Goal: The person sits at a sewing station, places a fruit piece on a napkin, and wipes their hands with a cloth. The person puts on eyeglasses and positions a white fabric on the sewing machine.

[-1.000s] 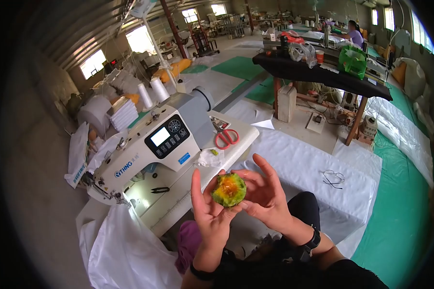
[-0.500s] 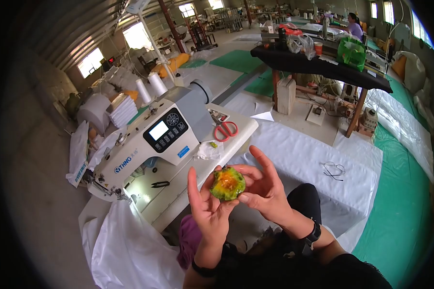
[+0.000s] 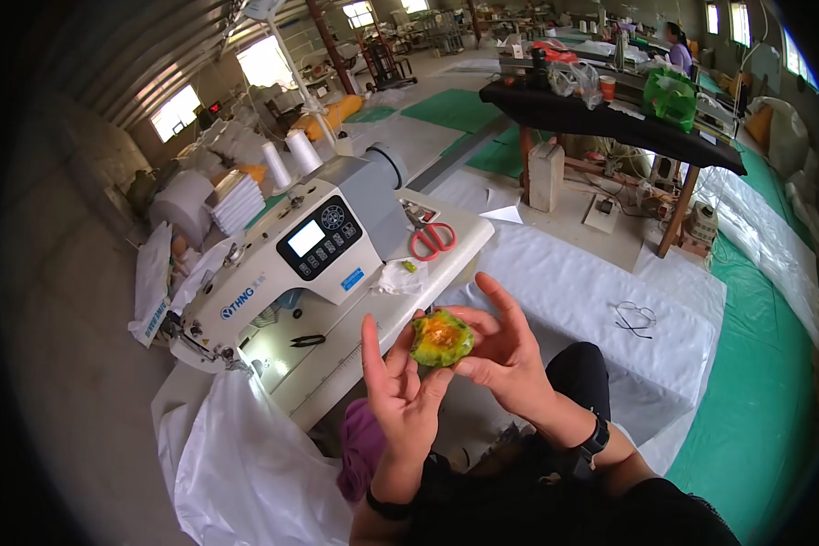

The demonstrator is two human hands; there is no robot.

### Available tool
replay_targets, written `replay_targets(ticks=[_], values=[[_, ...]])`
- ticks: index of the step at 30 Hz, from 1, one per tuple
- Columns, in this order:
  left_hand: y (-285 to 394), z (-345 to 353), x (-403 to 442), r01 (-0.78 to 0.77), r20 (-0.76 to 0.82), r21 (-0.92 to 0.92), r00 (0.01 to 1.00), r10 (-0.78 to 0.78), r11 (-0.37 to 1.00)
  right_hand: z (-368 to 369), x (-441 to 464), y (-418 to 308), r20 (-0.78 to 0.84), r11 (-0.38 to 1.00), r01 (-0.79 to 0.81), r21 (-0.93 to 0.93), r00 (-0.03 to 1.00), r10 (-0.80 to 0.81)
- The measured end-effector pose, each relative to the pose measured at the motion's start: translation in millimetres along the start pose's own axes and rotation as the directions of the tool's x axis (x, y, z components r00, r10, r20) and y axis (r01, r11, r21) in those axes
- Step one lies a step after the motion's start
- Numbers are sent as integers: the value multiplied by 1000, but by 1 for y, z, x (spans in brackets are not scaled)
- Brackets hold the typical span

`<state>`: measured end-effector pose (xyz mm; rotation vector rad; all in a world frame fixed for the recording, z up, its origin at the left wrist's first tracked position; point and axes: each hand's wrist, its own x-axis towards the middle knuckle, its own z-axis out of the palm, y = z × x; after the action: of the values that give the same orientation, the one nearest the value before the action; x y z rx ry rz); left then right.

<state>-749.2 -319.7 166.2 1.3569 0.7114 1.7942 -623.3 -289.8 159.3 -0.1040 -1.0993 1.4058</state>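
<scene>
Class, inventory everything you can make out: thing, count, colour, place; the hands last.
Round fruit-like piece: 1, green and orange, centre foreground
Boxy sewing machine: 1, white and grey, on the white worktable
Thread cones: 2, white, behind the machine
Smooth fabric: 1, white, hanging below the machine
Metal scissors: 1, red-handled, on the worktable
Slim snips: 1, black, near the machine
Wire eyeglasses: 1, dark, on white cloth
Small cup: 1, reddish, on black-draped table
Plastic bag: 1, green, right of the cup
Person: 1, purple top, right background
Background clutter: uncounted, blurry
Left hand: 1, bare, holding the piece
Right hand: 1, bare, likewise
</scene>
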Motion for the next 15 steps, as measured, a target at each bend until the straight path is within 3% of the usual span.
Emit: replay_targets(ticks=[4,5,6,7,9,10,12,15], values=[[-1,-11,-5,-74,43,49,997,71,996,-3,4,-9,-104,967,-153,206,979,177],[-4,-21,-8,-115,91,249,991,95,962,-10,7,-9,-95,904,-228,361,956,279],[-9,-32,-11,-161,144,436,984,108,885,-17,9,-9,-72,813,-289,506,925,374],[-14,-46,-15,-183,168,604,981,101,776,-21,9,-9,-81,816,-281,506,926,369],[-16,-70,-27,-141,181,881,983,-45,452,-27,9,-9,-32,722,-316,615,905,424],[-21,-85,-36,-147,188,879,981,-48,453,-31,9,-8,-39,724,-308,617,907,419],[-38,-120,-60,-197,201,980,965,-171,43,-36,9,-9,-27,745,-312,590,914,405],[-71,-169,-100,-219,211,975,966,-147,-39,-38,13,-11,-6,719,-323,616,910,415]])
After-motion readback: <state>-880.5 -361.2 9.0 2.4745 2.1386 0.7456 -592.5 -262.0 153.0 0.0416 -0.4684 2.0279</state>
